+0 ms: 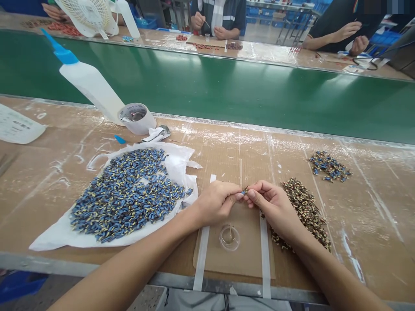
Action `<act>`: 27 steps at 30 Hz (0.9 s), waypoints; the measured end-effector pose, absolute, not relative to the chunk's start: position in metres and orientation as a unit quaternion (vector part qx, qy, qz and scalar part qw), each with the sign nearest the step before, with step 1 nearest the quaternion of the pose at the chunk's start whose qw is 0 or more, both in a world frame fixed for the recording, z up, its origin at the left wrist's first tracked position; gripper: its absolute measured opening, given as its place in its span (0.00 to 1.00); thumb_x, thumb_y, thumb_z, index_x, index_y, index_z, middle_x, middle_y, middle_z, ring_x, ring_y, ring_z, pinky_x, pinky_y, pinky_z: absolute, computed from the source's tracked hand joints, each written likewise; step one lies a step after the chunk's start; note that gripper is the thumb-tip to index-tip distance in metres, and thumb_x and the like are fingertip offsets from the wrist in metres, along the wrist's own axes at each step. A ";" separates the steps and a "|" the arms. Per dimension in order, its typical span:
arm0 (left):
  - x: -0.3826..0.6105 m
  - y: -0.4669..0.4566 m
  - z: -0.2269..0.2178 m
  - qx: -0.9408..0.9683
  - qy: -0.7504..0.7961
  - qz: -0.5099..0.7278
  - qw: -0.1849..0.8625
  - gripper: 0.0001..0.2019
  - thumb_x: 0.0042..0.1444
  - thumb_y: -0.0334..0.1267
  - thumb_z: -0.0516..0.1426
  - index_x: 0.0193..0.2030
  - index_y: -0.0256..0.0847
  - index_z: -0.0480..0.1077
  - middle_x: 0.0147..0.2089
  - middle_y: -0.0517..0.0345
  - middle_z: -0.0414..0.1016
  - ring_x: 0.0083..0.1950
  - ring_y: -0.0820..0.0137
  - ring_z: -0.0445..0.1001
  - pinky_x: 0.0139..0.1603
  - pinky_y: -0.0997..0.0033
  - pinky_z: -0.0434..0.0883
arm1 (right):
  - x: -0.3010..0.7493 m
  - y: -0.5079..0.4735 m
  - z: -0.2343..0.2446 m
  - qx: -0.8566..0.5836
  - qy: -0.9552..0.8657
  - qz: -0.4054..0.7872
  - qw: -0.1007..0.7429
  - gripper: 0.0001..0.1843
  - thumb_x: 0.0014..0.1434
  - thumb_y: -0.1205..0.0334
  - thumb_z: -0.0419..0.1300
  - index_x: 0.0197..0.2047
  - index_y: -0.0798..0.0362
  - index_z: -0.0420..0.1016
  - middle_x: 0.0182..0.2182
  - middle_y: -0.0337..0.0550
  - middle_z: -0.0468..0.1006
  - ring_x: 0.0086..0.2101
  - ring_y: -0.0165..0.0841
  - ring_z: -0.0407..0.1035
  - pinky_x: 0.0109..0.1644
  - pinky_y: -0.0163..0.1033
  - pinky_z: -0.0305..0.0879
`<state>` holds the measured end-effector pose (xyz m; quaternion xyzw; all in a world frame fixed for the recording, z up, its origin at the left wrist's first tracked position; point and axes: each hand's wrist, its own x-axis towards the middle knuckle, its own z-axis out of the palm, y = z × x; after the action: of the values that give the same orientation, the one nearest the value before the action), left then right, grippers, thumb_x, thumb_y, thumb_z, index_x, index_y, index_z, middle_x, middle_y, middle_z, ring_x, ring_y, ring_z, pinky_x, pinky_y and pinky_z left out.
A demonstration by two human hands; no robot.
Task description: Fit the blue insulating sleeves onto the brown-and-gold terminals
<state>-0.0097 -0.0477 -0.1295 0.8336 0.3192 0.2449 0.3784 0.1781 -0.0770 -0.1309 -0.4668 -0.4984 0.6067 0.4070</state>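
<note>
My left hand [216,200] pinches a small blue part [243,192] between thumb and fingertips, above a cardboard pad. Closed against its other end are the fingertips of my right hand [272,203], at a dark bit too small to make out. Left of my hands, a white sheet [48,235] bears a heap of small blue, black and yellow parts [129,194]. Beside my right hand lies a heap of small brown and cream parts [306,211]. A small clear cup [230,238] with a thin stick in it stands on the cardboard pad [240,263] below my hands.
A smaller pile of blue and brown parts [329,166] lies at the right. A tape roll [138,119] and a white bottle with blue nozzle [90,84] stand behind the sheet. Beyond runs a green belt [243,86]; several people's hands work across it, near a fan [89,17].
</note>
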 end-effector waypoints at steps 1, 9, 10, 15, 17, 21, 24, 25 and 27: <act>-0.009 -0.048 -0.130 0.835 0.323 0.242 0.374 0.11 0.62 0.29 0.48 0.29 0.37 0.67 0.27 0.60 0.69 0.29 0.73 0.65 0.31 0.74 0.57 | 0.178 -0.078 -0.131 -0.466 -0.509 0.598 0.407 0.09 0.61 0.57 0.62 0.33 0.54 0.73 0.30 0.40 0.76 0.29 0.27 0.68 0.35 0.32 0.66; -0.008 -0.051 -0.133 0.844 0.350 0.212 0.348 0.08 0.56 0.27 0.50 0.28 0.37 0.66 0.25 0.60 0.68 0.28 0.72 0.65 0.30 0.73 0.56 | 0.172 -0.081 -0.132 -0.451 -0.573 0.548 0.409 0.09 0.63 0.59 0.59 0.32 0.52 0.67 0.30 0.40 0.73 0.30 0.29 0.66 0.35 0.34 0.65; -0.008 -0.051 -0.134 0.846 0.353 0.209 0.342 0.08 0.56 0.26 0.50 0.28 0.37 0.66 0.25 0.59 0.69 0.28 0.71 0.65 0.30 0.73 0.57 | 0.172 -0.081 -0.133 -0.453 -0.579 0.541 0.409 0.09 0.63 0.58 0.58 0.32 0.52 0.67 0.29 0.40 0.72 0.30 0.29 0.66 0.35 0.35 0.66; -0.005 -0.052 -0.126 0.842 0.354 0.205 0.351 0.10 0.58 0.27 0.49 0.28 0.37 0.67 0.27 0.58 0.70 0.29 0.71 0.67 0.31 0.73 0.59 | 0.170 -0.083 -0.130 -0.472 -0.573 0.542 0.394 0.10 0.63 0.55 0.57 0.34 0.52 0.68 0.31 0.43 0.76 0.31 0.32 0.69 0.36 0.37 0.68; -0.008 -0.050 -0.114 0.828 0.352 0.193 0.392 0.09 0.60 0.30 0.49 0.31 0.37 0.69 0.28 0.59 0.71 0.30 0.72 0.68 0.31 0.74 0.60 | 0.173 -0.082 -0.121 -0.480 -0.573 0.538 0.390 0.11 0.62 0.54 0.58 0.35 0.53 0.69 0.31 0.44 0.77 0.31 0.33 0.71 0.36 0.38 0.69; -0.044 -0.037 -0.080 0.764 0.444 0.254 0.393 0.09 0.62 0.39 0.51 0.40 0.38 0.69 0.28 0.61 0.71 0.28 0.74 0.67 0.29 0.75 0.62 | 0.215 -0.067 -0.105 -0.559 -0.574 0.441 0.405 0.10 0.60 0.53 0.60 0.36 0.52 0.72 0.32 0.45 0.79 0.33 0.35 0.73 0.38 0.40 0.68; -0.097 -0.023 -0.060 0.702 0.599 0.311 0.227 0.10 0.61 0.42 0.51 0.36 0.39 0.67 0.28 0.60 0.70 0.27 0.73 0.64 0.28 0.74 0.60 | 0.276 -0.046 -0.108 -0.667 -0.553 0.289 0.407 0.10 0.55 0.54 0.63 0.32 0.52 0.75 0.30 0.46 0.79 0.33 0.37 0.73 0.39 0.41 0.66; -0.115 -0.020 -0.057 0.685 0.650 0.278 0.175 0.10 0.60 0.42 0.52 0.35 0.39 0.67 0.28 0.59 0.70 0.28 0.72 0.65 0.29 0.73 0.60 | 0.297 -0.040 -0.111 -0.712 -0.517 0.231 0.416 0.09 0.53 0.55 0.64 0.31 0.52 0.76 0.29 0.46 0.79 0.32 0.37 0.73 0.39 0.40 0.66; -0.142 -0.015 -0.058 0.662 0.724 0.150 0.123 0.09 0.56 0.43 0.53 0.31 0.40 0.68 0.26 0.58 0.71 0.28 0.69 0.66 0.29 0.71 0.59 | 0.332 -0.029 -0.121 -0.760 -0.459 0.159 0.433 0.08 0.53 0.57 0.63 0.33 0.54 0.75 0.28 0.49 0.78 0.29 0.37 0.72 0.35 0.41 0.64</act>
<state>-0.1422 -0.0149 -0.0584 0.6619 0.7241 0.1504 0.1228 0.3321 -0.0294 -0.1205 -0.7597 -0.4587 0.1588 0.4327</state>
